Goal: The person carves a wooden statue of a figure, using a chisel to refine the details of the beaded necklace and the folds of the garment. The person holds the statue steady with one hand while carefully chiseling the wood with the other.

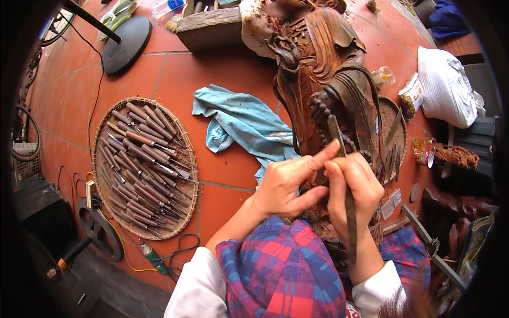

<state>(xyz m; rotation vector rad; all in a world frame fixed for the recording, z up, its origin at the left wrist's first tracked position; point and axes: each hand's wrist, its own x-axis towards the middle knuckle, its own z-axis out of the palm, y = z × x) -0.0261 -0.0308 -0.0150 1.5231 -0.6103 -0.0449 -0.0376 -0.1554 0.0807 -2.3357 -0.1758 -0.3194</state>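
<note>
A carved wooden statue [318,69] of a robed figure, with a string of beads in its hand, lies tilted in front of me. My right hand [356,188] is closed around a long, flat dark file [351,222]. The file's upper end reaches the statue's beaded hand, and its lower end runs back along my wrist. My left hand [289,183] has its thumb and forefinger stretched apart. That forefinger's tip meets the file just above my right hand; the other left fingers are partly hidden. Checkered cloth [281,265] covers my lap.
At left, a round woven tray [95,153] carries many wood-handled carving tools [143,175]. A blue cloth [241,122] lies between tray and statue. A green rotary tool [154,258] with its cord is at lower left. Another woven tray [401,127], a jar [384,77] and a white sack [445,87] stand right.
</note>
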